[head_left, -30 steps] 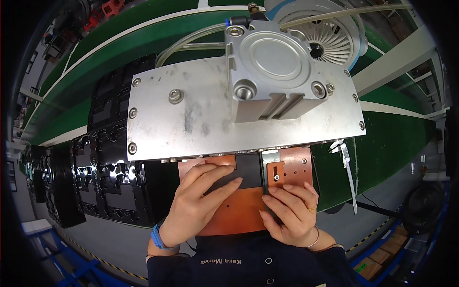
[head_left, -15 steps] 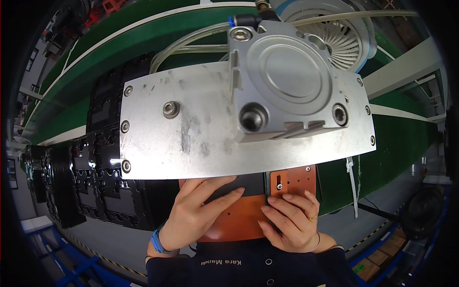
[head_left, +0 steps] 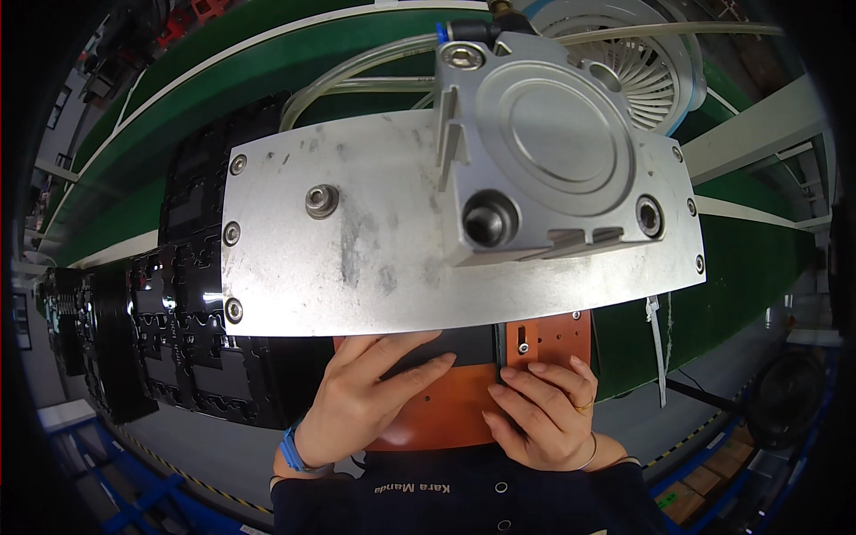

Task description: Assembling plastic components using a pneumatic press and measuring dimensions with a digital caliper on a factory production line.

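Observation:
A big grey metal plate [head_left: 374, 259] with a pneumatic cylinder block [head_left: 544, 152] on top fills the upper middle and hides what lies beneath it. Under its near edge sits an orange fixture plate [head_left: 446, 415] carrying a flat black part [head_left: 446, 349]. My left hand [head_left: 361, 397] lies flat across the orange plate, fingers spread and touching the black part's near edge. My right hand [head_left: 539, 410] rests with curled fingers on the orange plate's right portion [head_left: 557, 334], fingertips beside the black part. Neither hand grips anything.
Stacks of black moulded trays [head_left: 192, 339] stand to the left. A green conveyor belt [head_left: 740, 276] runs behind and to the right. A white fan [head_left: 637, 53] sits at the top right, with clear air hoses [head_left: 357, 67] leading to the cylinder. Blue frame parts [head_left: 134, 481] lie below left.
The metal plate with its cylinder looms larger and lower, covering more of the orange fixture and black part. Both hands stay on the fixture, shifted slightly toward me.

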A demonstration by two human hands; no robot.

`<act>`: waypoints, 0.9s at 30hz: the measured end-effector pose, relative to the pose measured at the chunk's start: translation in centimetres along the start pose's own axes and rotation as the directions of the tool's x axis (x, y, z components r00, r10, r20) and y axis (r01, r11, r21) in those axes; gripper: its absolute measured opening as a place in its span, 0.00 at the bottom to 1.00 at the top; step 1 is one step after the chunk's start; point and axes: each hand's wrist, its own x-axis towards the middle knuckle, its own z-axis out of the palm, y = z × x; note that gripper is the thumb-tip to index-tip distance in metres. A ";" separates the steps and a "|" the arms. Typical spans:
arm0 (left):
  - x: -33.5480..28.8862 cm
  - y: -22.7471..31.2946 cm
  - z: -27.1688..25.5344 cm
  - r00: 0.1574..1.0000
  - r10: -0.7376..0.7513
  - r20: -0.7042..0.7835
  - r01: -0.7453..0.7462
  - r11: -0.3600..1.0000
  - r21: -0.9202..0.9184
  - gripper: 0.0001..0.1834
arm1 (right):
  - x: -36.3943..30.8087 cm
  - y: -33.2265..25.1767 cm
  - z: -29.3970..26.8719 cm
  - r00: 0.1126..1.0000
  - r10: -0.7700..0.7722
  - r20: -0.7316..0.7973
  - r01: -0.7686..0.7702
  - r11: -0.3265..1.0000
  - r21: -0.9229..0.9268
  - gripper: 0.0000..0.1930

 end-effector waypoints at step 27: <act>0.3 -0.6 0.0 0.995 0.100 -0.014 -0.101 0.994 -0.033 0.17 | -0.2 -0.1 0.4 0.998 0.025 -0.057 -0.027 0.999 -0.045 0.09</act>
